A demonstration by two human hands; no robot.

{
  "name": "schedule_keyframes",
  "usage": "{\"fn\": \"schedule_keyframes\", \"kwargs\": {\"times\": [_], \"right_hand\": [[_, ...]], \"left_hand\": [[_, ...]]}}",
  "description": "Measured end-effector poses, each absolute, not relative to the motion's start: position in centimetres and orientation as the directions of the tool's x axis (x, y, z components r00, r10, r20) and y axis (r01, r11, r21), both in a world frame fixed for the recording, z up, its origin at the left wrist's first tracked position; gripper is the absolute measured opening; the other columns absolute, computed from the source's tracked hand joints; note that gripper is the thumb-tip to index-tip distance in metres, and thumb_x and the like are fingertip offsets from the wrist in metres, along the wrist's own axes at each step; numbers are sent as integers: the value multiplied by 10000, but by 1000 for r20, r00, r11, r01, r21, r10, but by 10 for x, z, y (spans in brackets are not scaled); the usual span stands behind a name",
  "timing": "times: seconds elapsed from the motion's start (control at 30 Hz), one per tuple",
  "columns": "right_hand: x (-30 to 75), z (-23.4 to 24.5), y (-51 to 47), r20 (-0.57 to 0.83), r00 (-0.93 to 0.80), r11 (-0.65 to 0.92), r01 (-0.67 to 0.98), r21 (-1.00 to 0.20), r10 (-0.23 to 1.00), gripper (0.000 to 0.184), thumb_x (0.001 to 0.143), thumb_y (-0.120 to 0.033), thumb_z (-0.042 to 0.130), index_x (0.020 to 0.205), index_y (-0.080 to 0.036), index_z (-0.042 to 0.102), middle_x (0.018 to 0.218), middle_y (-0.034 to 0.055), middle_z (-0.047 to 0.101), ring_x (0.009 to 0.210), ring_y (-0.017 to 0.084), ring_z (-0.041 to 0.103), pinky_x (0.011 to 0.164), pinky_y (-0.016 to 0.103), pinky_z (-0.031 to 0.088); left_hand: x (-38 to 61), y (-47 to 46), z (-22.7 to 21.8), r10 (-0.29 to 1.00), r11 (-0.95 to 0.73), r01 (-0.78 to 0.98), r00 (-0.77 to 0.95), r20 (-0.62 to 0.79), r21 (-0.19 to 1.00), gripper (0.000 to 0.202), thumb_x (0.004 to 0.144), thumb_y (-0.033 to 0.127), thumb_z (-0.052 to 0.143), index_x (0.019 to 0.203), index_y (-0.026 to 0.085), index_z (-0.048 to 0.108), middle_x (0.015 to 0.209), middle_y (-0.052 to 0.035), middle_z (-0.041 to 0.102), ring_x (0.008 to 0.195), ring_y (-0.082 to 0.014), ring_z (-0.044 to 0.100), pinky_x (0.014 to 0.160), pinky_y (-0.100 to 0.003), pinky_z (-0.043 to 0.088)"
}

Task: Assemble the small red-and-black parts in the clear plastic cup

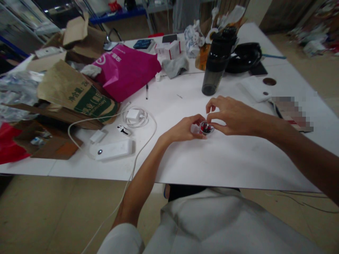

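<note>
My left hand is closed around a small clear plastic container, holding it tilted just above the white table. Its round opening faces right, and small red and black pieces show inside; they are too small to name. At that opening is my right hand, its thumb and index finger bent toward each other at the rim. Whatever lies between those fingertips cannot be made out. A dark water bottle stands upright beyond my right hand.
A white power bank, a coiled white cable with a charger and a pen lie to the left. Behind them are a magenta bag and cardboard boxes. A white device rests at right. The table edge is near my body.
</note>
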State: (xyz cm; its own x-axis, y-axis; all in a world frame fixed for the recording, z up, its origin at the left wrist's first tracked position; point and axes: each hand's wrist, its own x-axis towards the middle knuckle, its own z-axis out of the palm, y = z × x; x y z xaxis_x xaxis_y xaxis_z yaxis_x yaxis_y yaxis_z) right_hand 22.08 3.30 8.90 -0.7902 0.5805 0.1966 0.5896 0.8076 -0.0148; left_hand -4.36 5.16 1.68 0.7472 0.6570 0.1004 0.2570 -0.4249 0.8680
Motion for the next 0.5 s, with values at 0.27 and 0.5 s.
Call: {"fn": "schedule_keyframes", "kwargs": {"times": [0.27,0.5], "right_hand": [[225,92,35,102,-806,813,579,-67,582,229,1057,-273,617,1021,-204,833,1226,155,767,1049,313,680,918,455,526],[227,87,35,100,-797,800,578,-159,596,251,1073,-264,582,1025,-212,823,1226,158,768,1077,331,700,956,500,571]], "left_hand": [[-44,51,20,644,-431,257,759,95,865,488,880,429,959,1269,240,732,1233,-64,816,1155,-269,746,1116,-448,547],[-43,50,22,649,-426,265,755,88,865,459,875,416,955,1239,244,734,1214,-52,818,1148,-269,741,1124,-453,546]]}}
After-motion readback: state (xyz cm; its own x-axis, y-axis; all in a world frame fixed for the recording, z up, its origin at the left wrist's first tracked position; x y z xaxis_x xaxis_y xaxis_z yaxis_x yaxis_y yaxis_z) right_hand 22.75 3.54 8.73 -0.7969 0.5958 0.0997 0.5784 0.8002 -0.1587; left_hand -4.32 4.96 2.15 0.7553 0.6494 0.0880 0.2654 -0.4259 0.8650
